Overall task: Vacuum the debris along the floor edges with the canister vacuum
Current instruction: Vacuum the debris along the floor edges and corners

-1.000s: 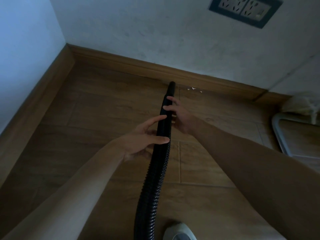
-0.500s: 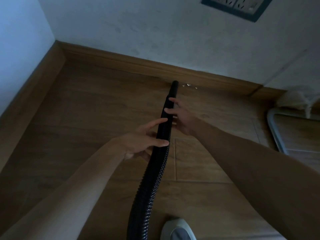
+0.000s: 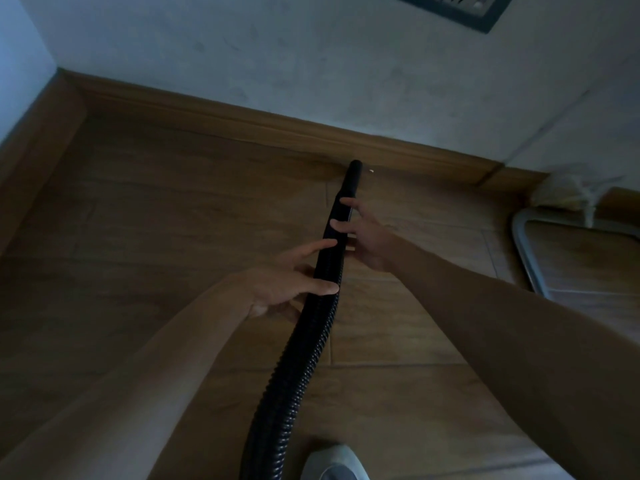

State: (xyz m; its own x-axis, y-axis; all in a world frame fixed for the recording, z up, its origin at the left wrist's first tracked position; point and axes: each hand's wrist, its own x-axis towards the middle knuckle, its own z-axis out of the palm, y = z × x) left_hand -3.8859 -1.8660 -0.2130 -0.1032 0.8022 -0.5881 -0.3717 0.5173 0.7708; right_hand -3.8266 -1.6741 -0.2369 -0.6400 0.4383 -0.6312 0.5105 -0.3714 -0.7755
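The picture is dim, with a cool blue cast. The wall (image 3: 311, 64) is the brightest part, palest at the far left, while the floor (image 3: 173, 220) is a murky brown. The left forearm (image 3: 138, 375) catches more light than the right forearm (image 3: 519, 341), which is in shade. The black hose (image 3: 304, 358) loses detail near the bottom edge. Everything is soft, the socket (image 3: 464, 12) is smeared, and the skirting board (image 3: 242, 116) bows with wide-angle distortion.
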